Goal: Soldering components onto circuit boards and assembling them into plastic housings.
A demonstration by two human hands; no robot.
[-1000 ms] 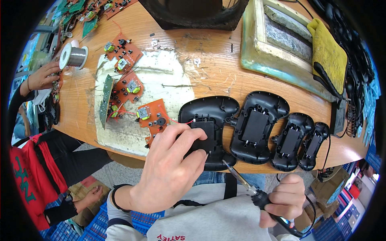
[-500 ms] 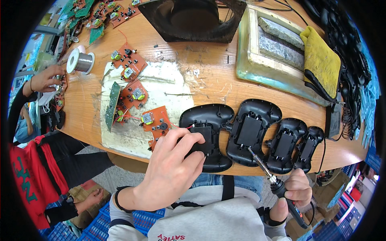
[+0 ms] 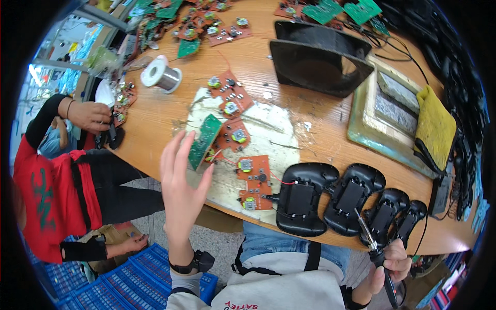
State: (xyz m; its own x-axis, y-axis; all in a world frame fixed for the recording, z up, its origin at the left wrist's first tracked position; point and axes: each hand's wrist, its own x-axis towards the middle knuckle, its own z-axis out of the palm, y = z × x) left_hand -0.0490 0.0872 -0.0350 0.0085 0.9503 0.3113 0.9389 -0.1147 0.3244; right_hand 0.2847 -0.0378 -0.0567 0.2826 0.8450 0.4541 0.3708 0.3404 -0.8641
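Observation:
My left hand (image 3: 182, 192) is open, fingers spread around the near left side of a green circuit board (image 3: 205, 140). Whether the fingertips touch it I cannot tell. That board stands tilted beside an orange circuit board (image 3: 235, 135). A soldering iron (image 3: 377, 257) is gripped in my right hand (image 3: 397, 261), its tip pointing up and left over the black controller shells. Along the near edge lies a row of several such shells, including a large one (image 3: 323, 178) with a black rectangular box inside. A red wire joins it to a nearer orange circuit board (image 3: 262, 173).
A solder spool (image 3: 168, 77) stands at the far left. Behind sit a black fan frame (image 3: 320, 64), a tray with grey blocks (image 3: 361, 106) and a yellow cloth (image 3: 436, 126). Circuit boards pile up at the back. A co-worker's hand (image 3: 93, 116) is at the left edge.
My left hand has left the large controller shell and moved left to the green board. The view has shifted, so the table items sit further right. The right hand still holds the soldering iron.

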